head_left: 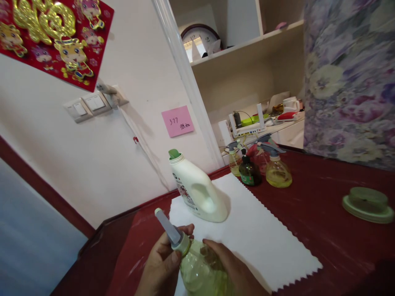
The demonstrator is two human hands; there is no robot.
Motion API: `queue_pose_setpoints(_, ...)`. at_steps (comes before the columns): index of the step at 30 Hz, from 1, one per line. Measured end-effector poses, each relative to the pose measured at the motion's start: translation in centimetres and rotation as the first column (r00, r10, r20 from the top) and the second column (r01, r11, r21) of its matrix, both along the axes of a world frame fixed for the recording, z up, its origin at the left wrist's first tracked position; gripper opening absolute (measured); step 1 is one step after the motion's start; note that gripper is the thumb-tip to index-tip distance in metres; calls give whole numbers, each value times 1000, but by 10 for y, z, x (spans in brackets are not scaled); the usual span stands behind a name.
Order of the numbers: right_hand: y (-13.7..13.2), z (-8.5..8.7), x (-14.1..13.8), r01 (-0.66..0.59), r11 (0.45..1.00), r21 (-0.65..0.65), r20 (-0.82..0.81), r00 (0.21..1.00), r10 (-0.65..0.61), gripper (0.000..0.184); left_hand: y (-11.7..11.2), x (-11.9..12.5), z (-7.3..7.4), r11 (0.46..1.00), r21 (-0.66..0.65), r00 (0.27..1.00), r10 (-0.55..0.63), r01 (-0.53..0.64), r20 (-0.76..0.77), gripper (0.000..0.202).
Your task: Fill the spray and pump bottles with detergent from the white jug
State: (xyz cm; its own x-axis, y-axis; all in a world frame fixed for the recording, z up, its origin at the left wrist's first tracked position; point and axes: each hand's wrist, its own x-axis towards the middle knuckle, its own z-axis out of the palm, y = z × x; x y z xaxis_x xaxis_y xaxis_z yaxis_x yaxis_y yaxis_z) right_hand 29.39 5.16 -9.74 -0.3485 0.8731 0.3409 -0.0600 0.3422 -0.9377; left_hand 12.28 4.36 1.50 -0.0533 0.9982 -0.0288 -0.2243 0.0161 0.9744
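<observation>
At the bottom centre I hold a clear spray bottle [197, 273] with yellowish-green liquid and a grey trigger head pointing up left. My left hand [162, 265] is closed around the bottle's neck and collar. My right hand [230, 267] wraps the bottle's body from the right. Just beyond stands a white detergent jug [197, 189] with a green cap, resting on a white cloth [262, 230] with zigzag edges that lies on the dark red table [324, 213].
Three more bottles cluster at the table's far edge: two spray bottles [277, 168] and a dark one [249, 172]. A green lid [368, 204] lies at right. A floral curtain [348, 78] hangs at right; the wall with switches [89, 105] and a pink note [178, 121] is at left.
</observation>
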Motion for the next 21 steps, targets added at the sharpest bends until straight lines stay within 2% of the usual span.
queue_pose_setpoints(4,-2,8,3,-16,999,-33,-2,1000,16,78,-3,4,2,1000,-3,1000,18,-18,1,61)
queue_pose_setpoints(9,-2,12,6,-43,996,-75,17,999,45,73,-11,18,3,997,-39,993,64,-60,96,58)
queue_pose_setpoints(16,-2,12,5,-57,990,-127,-54,997,51,80,-20,21,12,997,-53,987,-40,49,158,50)
queue_pose_setpoints(21,-4,15,5,-58,987,-149,-71,996,48,78,-17,17,10,998,-20,987,-47,51,157,46)
